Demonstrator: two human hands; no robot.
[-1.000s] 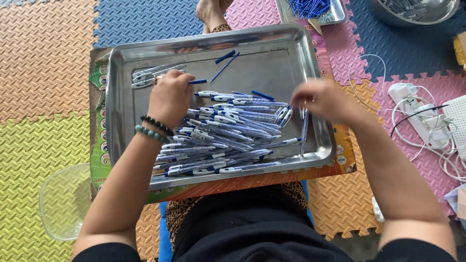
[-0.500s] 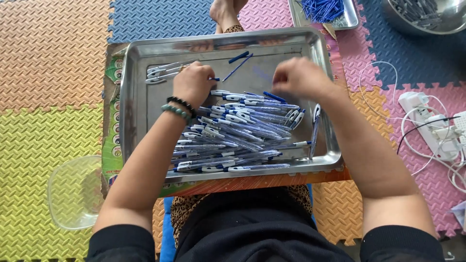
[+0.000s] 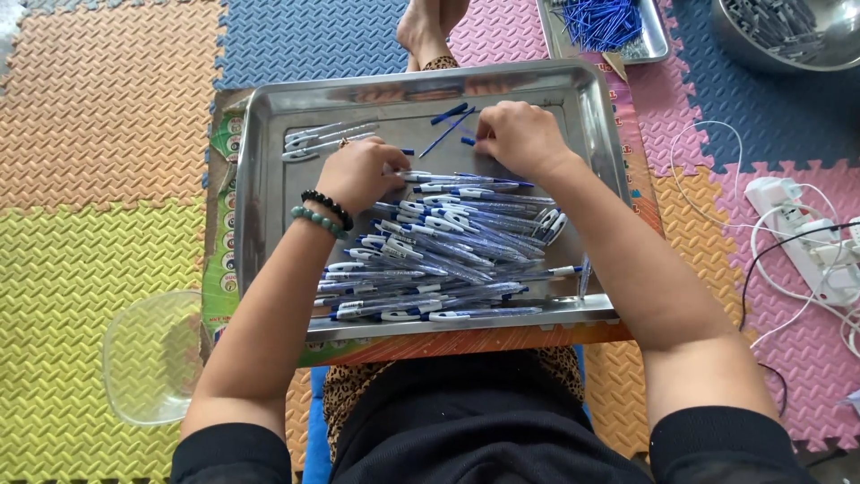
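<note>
A steel tray (image 3: 269, 206) rests on a cardboard box over my lap. It holds a heap of clear pens with blue and white parts (image 3: 448, 251). My left hand (image 3: 358, 170), wearing two bead bracelets, rests on the heap's upper left with fingers curled on a pen part. My right hand (image 3: 520, 134) reaches to the tray's far middle, fingertips pinched at a small blue cap (image 3: 468, 141) beside a loose blue refill (image 3: 445, 134). A few clear pen barrels (image 3: 322, 139) lie apart at the tray's far left.
A second tray of blue refills (image 3: 609, 22) and a steel bowl of grey parts (image 3: 788, 31) sit at the far right. A clear plastic bowl (image 3: 148, 358) stands at left. A white power strip with cables (image 3: 797, 242) lies at right. A bare foot (image 3: 430, 27) is beyond the tray.
My right hand has moved from the tray's right edge up and left to the far middle, near the loose blue parts. My left hand stayed on the heap.
</note>
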